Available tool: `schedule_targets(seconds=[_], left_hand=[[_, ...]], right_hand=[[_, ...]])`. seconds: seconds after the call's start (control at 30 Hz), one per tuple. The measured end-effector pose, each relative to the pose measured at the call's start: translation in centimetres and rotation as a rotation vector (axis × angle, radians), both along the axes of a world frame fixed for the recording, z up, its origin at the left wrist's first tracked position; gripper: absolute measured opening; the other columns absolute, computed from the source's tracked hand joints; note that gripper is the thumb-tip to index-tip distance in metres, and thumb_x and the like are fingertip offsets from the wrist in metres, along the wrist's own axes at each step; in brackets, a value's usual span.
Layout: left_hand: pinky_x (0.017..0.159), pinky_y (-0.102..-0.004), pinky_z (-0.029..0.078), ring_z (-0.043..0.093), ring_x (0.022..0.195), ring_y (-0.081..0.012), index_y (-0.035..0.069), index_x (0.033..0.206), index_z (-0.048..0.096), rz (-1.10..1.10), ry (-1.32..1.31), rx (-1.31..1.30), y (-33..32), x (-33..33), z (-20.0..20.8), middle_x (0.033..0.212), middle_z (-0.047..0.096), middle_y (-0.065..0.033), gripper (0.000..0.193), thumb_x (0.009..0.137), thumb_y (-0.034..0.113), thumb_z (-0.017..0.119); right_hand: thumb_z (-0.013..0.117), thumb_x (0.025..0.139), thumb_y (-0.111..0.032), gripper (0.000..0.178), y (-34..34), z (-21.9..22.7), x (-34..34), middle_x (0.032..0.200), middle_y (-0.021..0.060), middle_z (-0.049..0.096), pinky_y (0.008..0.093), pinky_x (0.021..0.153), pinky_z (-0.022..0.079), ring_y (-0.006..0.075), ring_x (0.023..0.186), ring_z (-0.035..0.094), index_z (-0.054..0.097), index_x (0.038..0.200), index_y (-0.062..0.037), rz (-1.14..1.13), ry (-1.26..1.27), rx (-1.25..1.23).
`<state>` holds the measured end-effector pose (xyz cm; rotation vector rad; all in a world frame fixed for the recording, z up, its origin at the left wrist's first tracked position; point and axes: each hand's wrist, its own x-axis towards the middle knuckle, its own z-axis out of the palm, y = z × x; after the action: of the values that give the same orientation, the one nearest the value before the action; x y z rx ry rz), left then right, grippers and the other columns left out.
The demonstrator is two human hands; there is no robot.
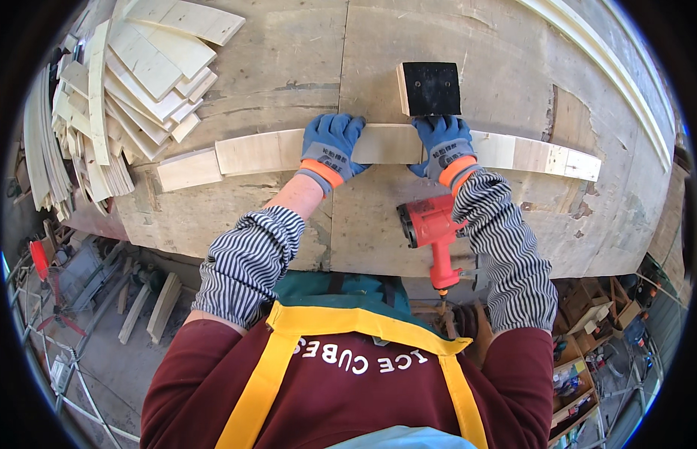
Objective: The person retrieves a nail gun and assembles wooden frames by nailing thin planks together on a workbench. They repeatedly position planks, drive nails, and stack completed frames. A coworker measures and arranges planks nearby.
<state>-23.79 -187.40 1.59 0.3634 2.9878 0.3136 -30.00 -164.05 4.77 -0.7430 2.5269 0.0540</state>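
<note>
A long, jointed strip of pale wood (259, 152) lies across the workbench. My left hand (333, 142), in a blue and grey glove with an orange cuff, is closed over it left of the middle. To the right, my right hand (443, 144), gloved the same way, grips the strip with its fingers over the far edge. Just beyond my right fingertips stands a wooden block with a black face (431, 88). A red nail gun (434, 236) rests on the bench's near edge, beside my right forearm and touched by neither hand.
Fanned stacks of thin wooden boards (157, 56) cover the far left of the plywood workbench (281, 217). Long pale battens (610, 67) run along the far right. Below the bench are a red fan (39, 260), wood offcuts (165, 307) and wooden boxes (577, 393).
</note>
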Motion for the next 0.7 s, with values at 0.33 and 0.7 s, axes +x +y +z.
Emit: schedule_targets(seconds=[0.33, 0.7], left_hand=[[0.094, -0.0416, 0.042, 0.055, 0.106, -0.0237, 0.018, 0.118, 0.059, -0.004, 0.015, 0.015, 0.0, 0.0, 0.0, 0.112, 0.058, -0.0027, 0.068, 0.064, 0.056, 0.072], [0.103, -0.0403, 0.034, 0.049, 0.113, -0.0207, 0.019, 0.125, 0.054, -0.019, -0.109, -0.046, 0.1, -0.4, 0.5, 0.115, 0.054, -0.0016, 0.07, 0.07, 0.06, 0.066]], right_hand=[[0.076, 0.058, -0.054, 0.088, 0.0, -0.4, -0.4, 0.137, 0.0094, 0.044, 0.0519, 0.105, 0.032, 0.0334, 0.128, 0.04, 0.049, 0.135, -0.0208, 0.034, -0.051, 0.054], [0.078, 0.068, -0.043, 0.076, 2.6, 2.1, 3.1, 0.122, 0.0134, 0.056, 0.0477, 0.1, 0.038, 0.0353, 0.114, 0.052, 0.052, 0.131, -0.0093, -0.239, 0.244, -0.428]])
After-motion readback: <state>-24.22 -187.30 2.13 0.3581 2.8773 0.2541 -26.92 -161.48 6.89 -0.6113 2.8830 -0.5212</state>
